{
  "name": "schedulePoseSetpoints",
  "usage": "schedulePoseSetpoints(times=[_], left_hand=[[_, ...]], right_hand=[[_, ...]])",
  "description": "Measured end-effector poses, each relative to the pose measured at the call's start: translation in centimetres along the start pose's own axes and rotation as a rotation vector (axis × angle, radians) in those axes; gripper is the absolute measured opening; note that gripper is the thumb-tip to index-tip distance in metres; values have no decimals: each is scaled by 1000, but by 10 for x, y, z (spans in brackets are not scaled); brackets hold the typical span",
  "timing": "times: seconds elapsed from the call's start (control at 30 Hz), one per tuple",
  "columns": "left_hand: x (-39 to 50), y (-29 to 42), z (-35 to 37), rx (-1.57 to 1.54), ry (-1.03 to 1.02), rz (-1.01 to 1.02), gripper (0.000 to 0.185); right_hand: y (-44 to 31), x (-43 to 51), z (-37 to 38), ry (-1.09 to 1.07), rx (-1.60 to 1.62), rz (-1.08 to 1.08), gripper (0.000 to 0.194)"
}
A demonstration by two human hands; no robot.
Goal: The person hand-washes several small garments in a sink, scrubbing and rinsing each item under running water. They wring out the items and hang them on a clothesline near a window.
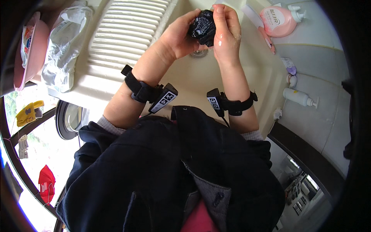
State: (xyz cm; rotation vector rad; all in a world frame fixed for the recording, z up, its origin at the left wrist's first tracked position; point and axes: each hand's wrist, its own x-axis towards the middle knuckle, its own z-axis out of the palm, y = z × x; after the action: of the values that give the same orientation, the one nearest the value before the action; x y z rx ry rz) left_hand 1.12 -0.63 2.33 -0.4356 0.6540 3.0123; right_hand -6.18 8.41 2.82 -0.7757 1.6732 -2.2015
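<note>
A bunched, wet black cloth (203, 28) with some white suds is held between both hands, above a cream laundry sink (200, 76). My left hand (183, 36) grips its left side. My right hand (227, 30), wet and shiny, presses against its right side with the thumb raised along it. The drain (199, 53) shows beneath and between the hands. Each forearm wears a black strap with a small device. The fingers under the cloth are partly hidden.
The ribbed washboard (124, 32) lies to the left, beside a white plastic bag (65, 46) and a pink basin (37, 52). On the right ledge are a pink pump bottle (279, 21), a pink-handled brush (266, 39) and a white pump bottle (297, 96).
</note>
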Motion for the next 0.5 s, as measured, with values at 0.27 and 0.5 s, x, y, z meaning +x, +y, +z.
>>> schedulePoseSetpoints(times=[0.27,0.5], left_hand=[[-1,1,-10,-66,-83,-9,30],[-4,-4,1,243,17,64,26]], right_hand=[[-2,-11,8,-13,-35,-35,12],[5,-3,0,43,113,15,23]])
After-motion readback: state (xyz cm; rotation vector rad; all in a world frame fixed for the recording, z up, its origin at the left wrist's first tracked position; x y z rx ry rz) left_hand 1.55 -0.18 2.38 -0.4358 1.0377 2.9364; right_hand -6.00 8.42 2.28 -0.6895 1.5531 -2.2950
